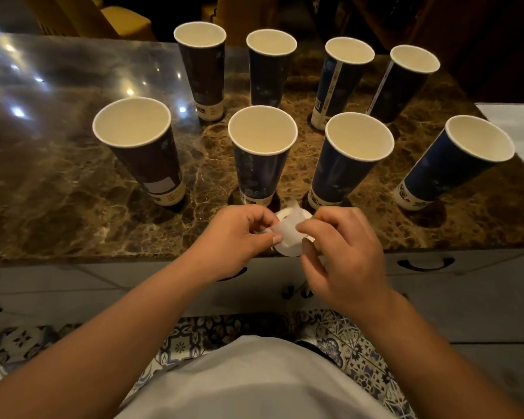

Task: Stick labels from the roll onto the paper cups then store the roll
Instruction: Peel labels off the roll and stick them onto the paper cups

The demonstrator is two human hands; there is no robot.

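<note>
Several tall dark-blue paper cups with white rims stand upright in two rows on the marble counter (58, 189). The front-left cup (146, 158) carries a pale rectangular label low on its side. A white label roll (289, 237) is held over the counter's front edge, just below the front-middle cup (259, 164). My left hand (233, 240) pinches a loose translucent strip (280, 229) of it. My right hand (342, 255) grips the roll from the right. Most of the roll is hidden by my fingers.
Drawers with dark handles (425, 263) run below the counter edge. A white surface (515, 122) lies at the far right. Yellow chairs (115, 22) stand beyond the counter. Patterned floor tiles (182, 343) show below.
</note>
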